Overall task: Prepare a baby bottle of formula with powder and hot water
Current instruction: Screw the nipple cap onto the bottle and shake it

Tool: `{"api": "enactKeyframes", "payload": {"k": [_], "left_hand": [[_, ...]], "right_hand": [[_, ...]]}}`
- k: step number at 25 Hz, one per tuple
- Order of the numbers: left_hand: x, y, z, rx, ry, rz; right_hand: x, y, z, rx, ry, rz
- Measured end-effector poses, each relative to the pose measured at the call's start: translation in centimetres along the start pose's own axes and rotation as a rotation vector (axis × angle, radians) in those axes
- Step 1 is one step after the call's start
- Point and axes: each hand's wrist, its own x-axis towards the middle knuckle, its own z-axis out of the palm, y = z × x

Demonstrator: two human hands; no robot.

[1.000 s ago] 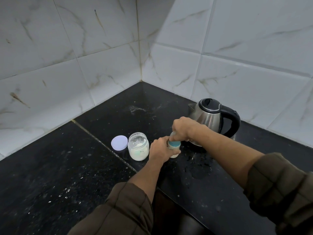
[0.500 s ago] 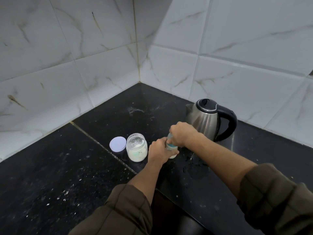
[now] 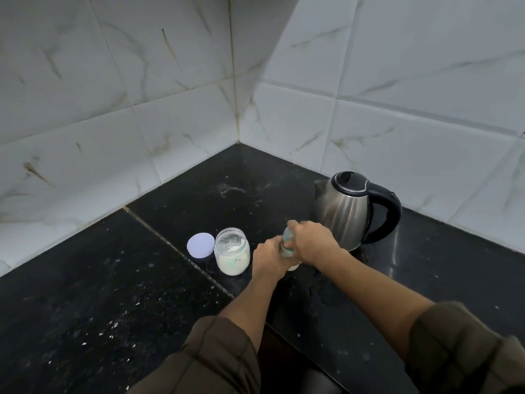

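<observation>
A baby bottle point(image 3: 287, 245) with a teal collar stands on the black counter point(image 3: 113, 294), mostly hidden by my hands. My left hand point(image 3: 268, 258) wraps the bottle's body. My right hand point(image 3: 314, 243) is closed over its top and cap. An open glass jar point(image 3: 232, 254) of white formula powder sits just left of my left hand. Its round pale lid point(image 3: 200, 245) lies flat beside it. A steel kettle point(image 3: 349, 210) with a black handle and lid stands behind my right hand.
White marble-pattern tiled walls point(image 3: 170, 109) meet in a corner behind the counter. Spilled powder specks and a wet patch point(image 3: 324, 291) mark the counter near the bottle. The counter's front edge point(image 3: 301, 351) runs below my arms.
Both hands stay on the bottle; my right hand has turned slightly on the cap. The camera has shifted a little.
</observation>
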Motion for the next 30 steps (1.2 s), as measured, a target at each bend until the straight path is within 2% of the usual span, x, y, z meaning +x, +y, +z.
{"api": "enactKeyframes", "payload": {"k": [4, 7, 10, 16, 19, 22, 24, 27, 28, 30], "left_hand": [[0.1, 0.9, -0.8, 0.054, -0.018, 0.002], [0.9, 2.5, -2.6, 0.07, -0.036, 0.033], [1.7, 3.9, -4.9, -0.036, -0.049, 0.036], [2.9, 6.1, -9.2, -0.156, -0.02, 0.147], [2.9, 7.0, -11.6, -0.184, 0.002, 0.184], [3.0, 7.4, -13.6, -0.257, 0.057, 0.185], [3.5, 7.4, -15.0, -0.299, 0.129, 0.144], [4.4, 7.0, -17.4, -0.187, 0.277, 0.108], [4.7, 7.1, -18.1, -0.119, 0.331, 0.117], [5.6, 7.3, -19.2, -0.02, 0.435, 0.133]], "right_hand": [[0.0, 1.3, 0.1, 0.004, 0.011, -0.052], [-0.4, 3.3, 0.8, 0.342, -0.01, -0.119], [-0.7, 4.2, 1.1, 0.521, 0.082, -0.213], [0.4, 3.0, -2.0, 0.676, 0.348, -0.269], [1.2, 2.3, -3.6, 0.708, 0.414, -0.317], [2.3, 1.6, -5.6, 0.811, 0.453, -0.283], [2.8, 1.4, -7.6, 1.06, 0.533, -0.204], [2.6, 1.7, -11.5, 1.689, 0.687, -0.033], [2.4, 1.6, -12.7, 1.87, 0.666, -0.013], [2.1, 1.0, -14.0, 1.994, 0.434, -0.065]]}}
